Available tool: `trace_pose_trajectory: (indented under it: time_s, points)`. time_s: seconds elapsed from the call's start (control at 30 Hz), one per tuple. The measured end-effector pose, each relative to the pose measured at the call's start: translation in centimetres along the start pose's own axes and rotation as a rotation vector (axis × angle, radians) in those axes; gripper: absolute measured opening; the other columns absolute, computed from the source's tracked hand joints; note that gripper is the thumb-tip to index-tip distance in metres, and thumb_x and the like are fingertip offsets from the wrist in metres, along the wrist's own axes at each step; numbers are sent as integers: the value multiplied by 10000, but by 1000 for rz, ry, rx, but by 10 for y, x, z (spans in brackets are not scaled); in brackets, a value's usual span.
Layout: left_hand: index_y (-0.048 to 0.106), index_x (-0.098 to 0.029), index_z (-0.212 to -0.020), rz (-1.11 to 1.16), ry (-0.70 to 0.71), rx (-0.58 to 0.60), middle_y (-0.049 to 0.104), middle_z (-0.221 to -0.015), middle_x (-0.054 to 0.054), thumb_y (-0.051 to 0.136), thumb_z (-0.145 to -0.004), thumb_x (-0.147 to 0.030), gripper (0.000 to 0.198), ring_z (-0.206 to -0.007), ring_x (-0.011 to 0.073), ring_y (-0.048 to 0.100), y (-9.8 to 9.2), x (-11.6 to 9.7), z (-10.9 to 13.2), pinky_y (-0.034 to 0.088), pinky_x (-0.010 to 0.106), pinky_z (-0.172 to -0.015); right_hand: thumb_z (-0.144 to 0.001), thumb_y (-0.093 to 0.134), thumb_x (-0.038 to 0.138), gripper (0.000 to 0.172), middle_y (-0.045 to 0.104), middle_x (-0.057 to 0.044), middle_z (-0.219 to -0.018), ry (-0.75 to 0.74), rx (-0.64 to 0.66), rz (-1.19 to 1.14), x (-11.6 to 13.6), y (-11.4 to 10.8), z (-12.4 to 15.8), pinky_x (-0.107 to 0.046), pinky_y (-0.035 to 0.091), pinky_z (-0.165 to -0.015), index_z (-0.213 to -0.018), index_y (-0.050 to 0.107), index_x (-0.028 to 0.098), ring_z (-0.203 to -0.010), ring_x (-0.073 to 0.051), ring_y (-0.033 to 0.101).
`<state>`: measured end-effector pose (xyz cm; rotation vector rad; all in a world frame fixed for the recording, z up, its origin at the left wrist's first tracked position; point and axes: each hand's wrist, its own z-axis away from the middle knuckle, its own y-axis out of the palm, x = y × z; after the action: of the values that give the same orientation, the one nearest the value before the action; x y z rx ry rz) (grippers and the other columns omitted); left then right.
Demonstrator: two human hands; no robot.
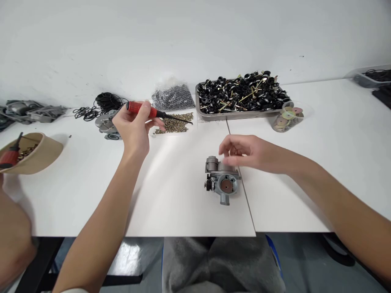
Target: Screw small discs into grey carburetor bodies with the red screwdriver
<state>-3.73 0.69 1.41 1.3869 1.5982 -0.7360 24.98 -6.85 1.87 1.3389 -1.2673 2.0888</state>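
Observation:
My left hand (134, 124) is closed round the red handle of a screwdriver (137, 108), its dark shaft pointing right. The fingertips of that hand reach the near side of a pile of small brass-coloured screws (175, 124). Below and right of the pile, a grey metal carburetor (224, 179) lies on the white table, with a round copper-coloured disc in its bore. Just over the carburetor's far side hovers my right hand (241, 150), fingers loosely bent and apart, with nothing seen in them. Whether its thumb touches the metal I cannot tell.
A metal tray (241, 115) heaped with black parts stands at the back, beside a bag of grey pieces (174, 97). To its right is a clear cup (285, 120) with coloured discs. At left are a beige bowl (45, 152), black cords (106, 102) and a co-worker's arm (15, 236).

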Motion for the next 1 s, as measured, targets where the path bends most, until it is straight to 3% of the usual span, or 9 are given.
trace_pose_trajectory:
  time_s: [0.13,0.33,0.7,1.0]
  points:
    - [614,-169,-704,63,-11,8,595,-639,-11,792,-723,-420,308,-445,113,599,7,-11,7,494,309,-413,-826,645,459,346,628,-44,-883,22,-329,58,-29,4,-22,-276,419,-673,-1024,666,176,-747,-126,544]
    - [581,-151,-672,109,-99,81,595,-645,-15,791,-715,-400,329,-423,106,576,21,-22,22,489,278,-359,-773,713,370,285,609,-45,-1002,1,-476,71,-43,18,-37,-297,436,-738,-981,713,176,-702,-93,524]
    - [629,-132,-711,147,-188,180,618,-665,12,761,-750,-360,267,-427,128,587,29,-20,34,493,292,-358,-724,766,344,222,604,-28,-1045,-84,-454,-44,-43,22,-38,-282,422,-709,-915,756,232,-711,-84,514]
    - [620,-128,-726,133,-219,195,622,-657,11,760,-748,-371,281,-433,120,585,31,-20,35,493,272,-369,-743,740,361,183,621,-38,-969,-98,-461,-30,-44,21,-38,-278,416,-708,-817,745,194,-720,-92,523]
